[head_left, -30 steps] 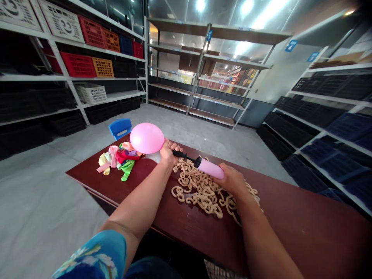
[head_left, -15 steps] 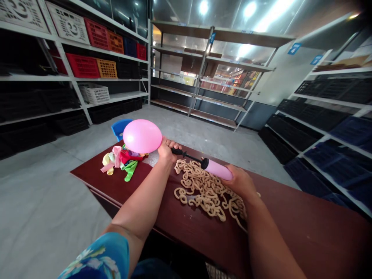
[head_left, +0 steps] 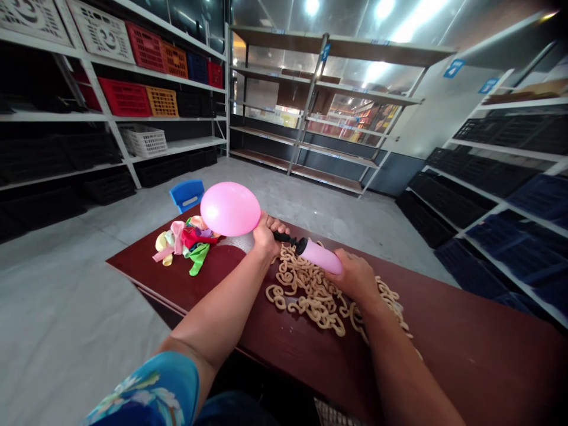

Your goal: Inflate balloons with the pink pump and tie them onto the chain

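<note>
A swollen pink balloon hangs off the far side of my left hand, whose closed fingers grip around its neck and the black end of a balloon pump. My right hand is wrapped round the pump's pale pink barrel. The black rod between handle and barrel shows only a short length. Below the pump lies a spread of tan, coiled rope-like strands, partly hidden by my right forearm. Left of my left hand sits a heap of limp balloons in red, green, pink and yellow.
Everything rests on a dark red-brown table. A blue chair stands past its far left corner. Shelves with red crates line the left wall, a metal rack the back, and dark bins the right.
My hands have come closer together, pushing the pump's rod into the barrel. The balloon and left hand shifted right, while my right hand moved left.
</note>
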`<act>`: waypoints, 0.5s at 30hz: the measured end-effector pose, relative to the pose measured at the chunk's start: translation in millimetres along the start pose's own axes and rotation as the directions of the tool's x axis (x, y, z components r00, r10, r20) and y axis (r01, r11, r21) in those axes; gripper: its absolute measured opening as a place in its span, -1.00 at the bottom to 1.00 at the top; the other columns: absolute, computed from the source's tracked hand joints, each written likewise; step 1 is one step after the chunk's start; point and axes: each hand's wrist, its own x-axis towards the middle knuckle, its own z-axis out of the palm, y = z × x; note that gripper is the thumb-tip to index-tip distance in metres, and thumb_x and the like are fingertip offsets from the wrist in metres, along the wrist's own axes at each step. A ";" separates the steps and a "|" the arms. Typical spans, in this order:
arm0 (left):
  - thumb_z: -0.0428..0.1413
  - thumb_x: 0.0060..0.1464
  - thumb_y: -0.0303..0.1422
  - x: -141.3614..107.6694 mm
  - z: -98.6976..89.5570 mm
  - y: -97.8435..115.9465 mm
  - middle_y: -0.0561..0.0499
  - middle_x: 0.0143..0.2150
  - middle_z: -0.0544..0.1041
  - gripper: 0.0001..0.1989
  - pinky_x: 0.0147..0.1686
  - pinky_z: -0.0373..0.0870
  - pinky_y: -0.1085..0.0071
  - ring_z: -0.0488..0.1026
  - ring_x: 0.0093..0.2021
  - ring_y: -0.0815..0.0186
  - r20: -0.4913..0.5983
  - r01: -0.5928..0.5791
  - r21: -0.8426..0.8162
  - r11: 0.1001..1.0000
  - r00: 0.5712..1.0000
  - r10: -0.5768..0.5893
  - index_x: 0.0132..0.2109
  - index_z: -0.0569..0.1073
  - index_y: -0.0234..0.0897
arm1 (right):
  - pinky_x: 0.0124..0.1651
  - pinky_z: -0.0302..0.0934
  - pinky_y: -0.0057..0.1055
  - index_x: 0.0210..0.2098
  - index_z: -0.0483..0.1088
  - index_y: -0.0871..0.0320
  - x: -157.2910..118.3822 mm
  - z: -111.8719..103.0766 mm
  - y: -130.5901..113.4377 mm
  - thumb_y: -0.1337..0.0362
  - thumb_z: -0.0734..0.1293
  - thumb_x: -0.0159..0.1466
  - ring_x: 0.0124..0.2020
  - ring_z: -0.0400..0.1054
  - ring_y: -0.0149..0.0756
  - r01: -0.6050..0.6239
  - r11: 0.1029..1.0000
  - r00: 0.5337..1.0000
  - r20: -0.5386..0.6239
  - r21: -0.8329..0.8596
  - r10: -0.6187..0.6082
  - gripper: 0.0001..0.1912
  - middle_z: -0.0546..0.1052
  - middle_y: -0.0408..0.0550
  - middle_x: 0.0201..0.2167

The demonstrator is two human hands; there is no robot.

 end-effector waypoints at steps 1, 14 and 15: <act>-0.04 0.10 -0.21 -2.1 1.1 -3.2 0.17 -0.70 -0.06 -0.56 -0.61 0.14 0.40 0.05 -0.72 0.44 0.007 0.014 0.000 1.000 1.000 -0.014 -0.56 -0.12 -0.23 | -0.30 0.02 -0.38 -0.26 0.27 0.11 0.3 0.0 -3.6 0.07 0.26 0.05 -0.33 0.32 -0.24 -0.001 1.000 1.000 0.004 0.001 0.001 -0.68 0.47 -0.05 -0.36; -0.08 0.13 -0.23 14.6 -3.1 31.7 0.18 -0.71 -0.04 -0.60 -0.61 0.16 0.41 0.07 -0.73 0.44 -0.089 -0.130 0.045 0.991 0.987 0.133 -0.56 -0.07 -0.23 | -0.28 0.01 -0.38 -0.27 0.31 0.07 -3.3 -5.4 38.3 0.16 0.28 0.03 -0.30 0.33 -0.24 -0.095 0.993 0.989 0.123 0.074 0.085 -0.74 0.48 -0.10 -0.35; -0.08 0.13 -0.23 15.4 -4.0 32.5 0.18 -0.71 -0.04 -0.61 -0.61 0.16 0.41 0.07 -0.73 0.44 -0.083 -0.133 0.043 0.990 0.987 0.136 -0.56 -0.07 -0.23 | -0.29 0.01 -0.38 -0.29 0.31 0.08 -3.7 -4.7 39.5 0.16 0.28 0.03 -0.31 0.33 -0.24 -0.096 0.993 0.988 0.126 0.070 0.086 -0.75 0.48 -0.10 -0.36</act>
